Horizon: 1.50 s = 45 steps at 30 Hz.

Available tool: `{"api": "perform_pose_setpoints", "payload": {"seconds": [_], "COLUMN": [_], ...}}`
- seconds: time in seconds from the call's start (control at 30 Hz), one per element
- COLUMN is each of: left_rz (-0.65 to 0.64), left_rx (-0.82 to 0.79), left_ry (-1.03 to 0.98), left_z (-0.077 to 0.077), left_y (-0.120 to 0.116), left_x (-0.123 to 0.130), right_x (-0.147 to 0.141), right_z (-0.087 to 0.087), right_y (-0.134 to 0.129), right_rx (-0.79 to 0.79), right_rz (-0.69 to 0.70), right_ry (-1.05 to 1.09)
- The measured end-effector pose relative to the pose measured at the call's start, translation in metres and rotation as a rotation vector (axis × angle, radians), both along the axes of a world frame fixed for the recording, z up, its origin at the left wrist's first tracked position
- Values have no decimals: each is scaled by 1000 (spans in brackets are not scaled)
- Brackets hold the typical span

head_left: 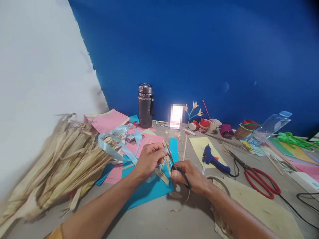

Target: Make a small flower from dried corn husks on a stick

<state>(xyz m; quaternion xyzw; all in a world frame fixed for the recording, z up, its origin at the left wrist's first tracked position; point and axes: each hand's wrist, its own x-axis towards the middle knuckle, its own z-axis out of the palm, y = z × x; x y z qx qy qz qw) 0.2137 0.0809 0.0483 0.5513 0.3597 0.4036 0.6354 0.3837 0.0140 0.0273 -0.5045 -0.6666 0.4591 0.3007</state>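
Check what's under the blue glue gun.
A pale yellow paper sheet shows around most of the blue glue gun; its handle end reaches past the sheet, over the grey tabletop. Anything directly beneath the gun is covered, so I can't tell.

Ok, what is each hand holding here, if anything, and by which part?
The right hand holds the black scissors by the handles. The left hand pinches a small pale piece between thumb and fingers; its gripped part cannot be told.

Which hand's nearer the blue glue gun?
Right. The right hand, holding black-handled scissors, is just left of the glue gun; the left hand is farther left.
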Motion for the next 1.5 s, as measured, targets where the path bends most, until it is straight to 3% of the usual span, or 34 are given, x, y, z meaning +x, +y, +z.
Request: {"api": "perform_pose_setpoints", "payload": {"seconds": [0.13, 0.7, 1.0, 1.17, 1.27, 1.5], "left_rz": [-12, -65, -127, -159, -174, -184], "left_rx": [-9, -18, 1, -14, -21, -17], "left_ry": [14, 56, 54, 37, 34, 48], "left_z": [1, 1, -1, 1, 2, 0], "left_y": [-1, 0, 6, 2, 0, 7], "left_x": [1, -4, -9, -7, -6, -12], "right_x": [1, -8, -3, -1, -2, -4], "right_z": [4, -3, -14, -5, 1, -7], "right_y": [-2, -3, -3, -6, -7, -5], "right_rx": [51, -9, -55, -66, -7, -12], "right_rz": [39, -199, -142, 14, 29, -134], "right_ry": [4, -4, 165, 171, 111, 31]}}
